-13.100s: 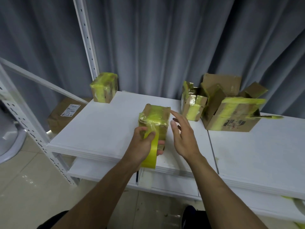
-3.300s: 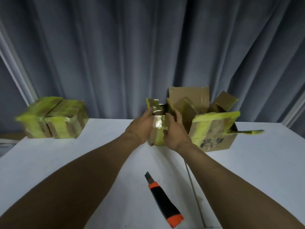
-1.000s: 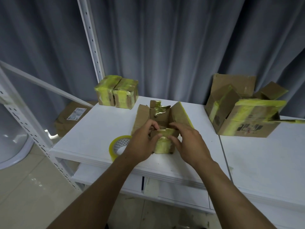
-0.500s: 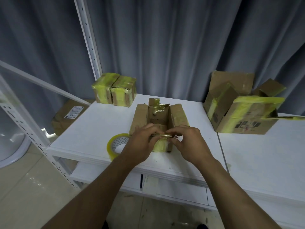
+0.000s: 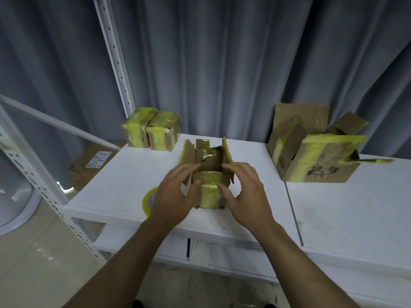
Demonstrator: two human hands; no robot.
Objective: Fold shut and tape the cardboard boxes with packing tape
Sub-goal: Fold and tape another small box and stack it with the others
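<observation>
White tabletop (image 5: 133, 174); large box (image 5: 320, 172), print illegible

The left forearm (image 5: 124, 258) and the right forearm (image 5: 295, 258) reach forward, bare, and lean toward each other. The left hand (image 5: 175, 194) and the right hand (image 5: 245, 193) stand side by side, palms facing inward, fingers spread and only lightly curved, thumbs low.

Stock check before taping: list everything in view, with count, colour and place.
small open box: 1, brown with yellow tape, table centre
taped boxes: 2, brown and yellow, back left, side by side
large open box: 1, brown with yellow tape, right
tape roll: 1, yellow, partly behind left hand
labelled box: 1, brown, below table, left
table: 1, white
rack upright: 1, white, left
curtain: grey, behind
left hand: 1, at small box's left flap
right hand: 1, at its right side
</observation>
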